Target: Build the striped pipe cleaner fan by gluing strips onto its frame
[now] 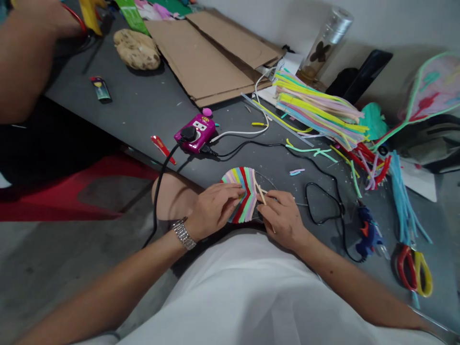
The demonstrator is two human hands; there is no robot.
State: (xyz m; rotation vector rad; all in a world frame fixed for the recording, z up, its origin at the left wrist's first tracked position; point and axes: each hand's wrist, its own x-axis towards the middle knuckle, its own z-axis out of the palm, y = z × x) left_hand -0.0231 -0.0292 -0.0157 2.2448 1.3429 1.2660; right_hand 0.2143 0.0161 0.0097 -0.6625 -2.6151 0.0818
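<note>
A wire frame wrapped in rows of coloured pipe cleaners lies at the table's near edge, its stripes bent into a zigzag. On its left side, my left hand grips the striped part with bent fingers; a metal-band watch sits on that wrist. My right hand is closed on a pale cream pipe cleaner at the right end of the stripes. Bare wire of the frame curves out to the right beyond the wrapped part. The fingertips under the piece are hidden.
A purple power strip with cords lies ahead. On the right are a pipe cleaner bundle, a blue glue gun and scissors. Cardboard lies at the back. Another person's arm reaches in at upper left.
</note>
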